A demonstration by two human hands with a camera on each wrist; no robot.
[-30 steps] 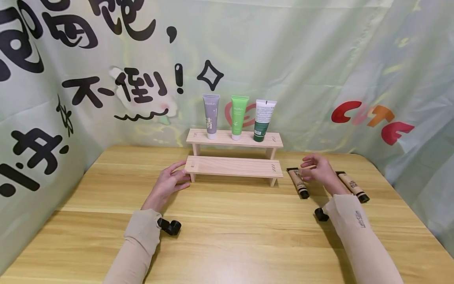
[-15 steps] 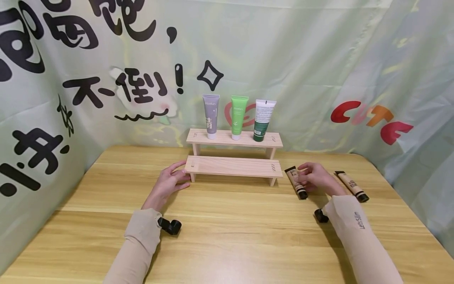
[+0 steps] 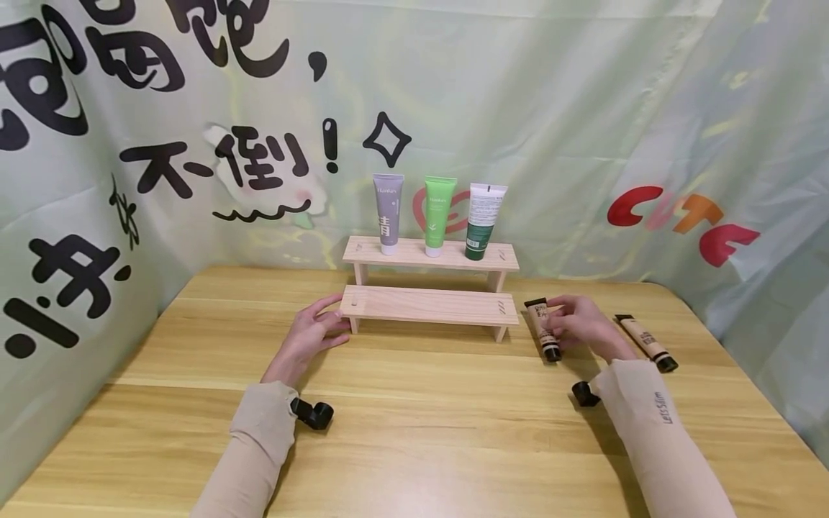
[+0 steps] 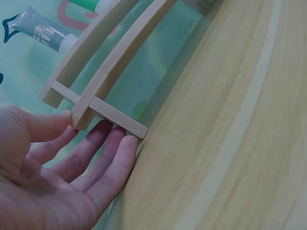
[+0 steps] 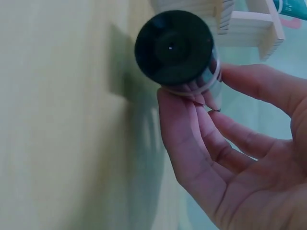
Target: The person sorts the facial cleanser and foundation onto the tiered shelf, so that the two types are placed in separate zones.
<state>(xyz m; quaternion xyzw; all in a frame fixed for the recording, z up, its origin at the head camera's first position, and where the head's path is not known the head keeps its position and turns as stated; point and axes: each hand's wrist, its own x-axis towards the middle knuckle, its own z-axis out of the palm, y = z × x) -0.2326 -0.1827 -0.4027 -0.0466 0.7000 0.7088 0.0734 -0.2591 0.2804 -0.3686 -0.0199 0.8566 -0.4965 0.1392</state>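
Note:
My left hand (image 3: 304, 338) rests against the left end of the two-tier wooden stand (image 3: 430, 306), thumb at the board's corner and fingers along the leg (image 4: 117, 117). At the stand's right, my right hand (image 3: 583, 324) grips a beige squeeze tube (image 3: 542, 331) between thumb and fingers. In the right wrist view its round black cap (image 5: 172, 48) faces the camera. That tube is tilted, and a shadow lies on the table beside it. A second beige tube (image 3: 648, 343) with black ends lies right of that hand.
On the upper tier stand a purple tube (image 3: 388, 212), a light green tube (image 3: 439, 216) and a white and dark green tube (image 3: 484, 219). The stand sits on a wooden table (image 3: 440, 424). A printed cloth (image 3: 550, 108) hangs behind.
My right hand has come down onto the nearer beige tube and now grips it; the tube has shifted and tilted slightly. The left hand stays at the stand. The head view has shifted slightly.

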